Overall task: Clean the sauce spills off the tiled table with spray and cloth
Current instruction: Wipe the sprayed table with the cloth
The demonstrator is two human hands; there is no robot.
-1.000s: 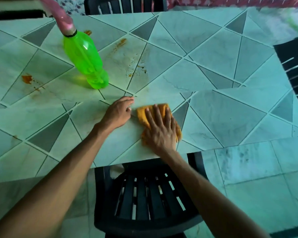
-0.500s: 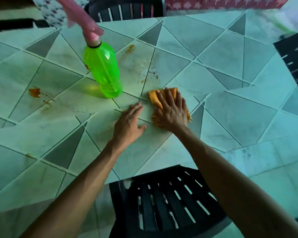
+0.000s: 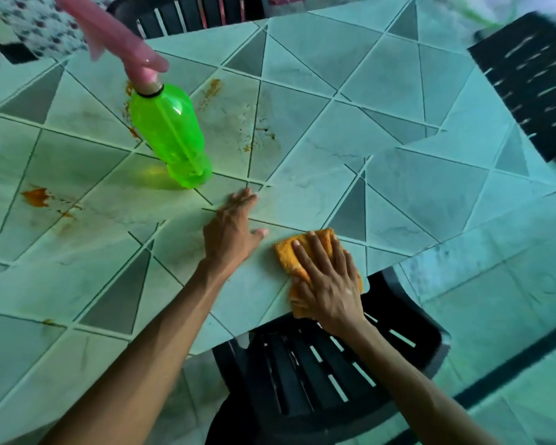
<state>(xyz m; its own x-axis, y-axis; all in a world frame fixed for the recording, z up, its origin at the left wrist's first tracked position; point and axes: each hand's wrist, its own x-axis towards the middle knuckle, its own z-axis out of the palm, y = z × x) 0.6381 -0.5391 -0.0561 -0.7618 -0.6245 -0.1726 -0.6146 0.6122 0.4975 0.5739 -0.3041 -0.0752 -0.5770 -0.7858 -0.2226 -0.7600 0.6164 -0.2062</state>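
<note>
right hand [image 3: 329, 284] flat, fingers straight, pressing orange cloth [image 3: 285, 253] at near edge of surface [image 3: 398, 91]. left hand [image 3: 230, 232] flat on tiles, holding nothing, at 9 o'clock of cloth. green spray bottle [image 3: 170, 136] stands at 11 o'clock of left hand. sauce spills [image 3: 36, 196] at 9 o'clock of left hand, more beside bottle.

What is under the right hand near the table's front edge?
An orange cloth, pressed flat on the tiled table by the right hand. The tile beneath the cloth is covered, so any sauce there cannot be seen.
</note>
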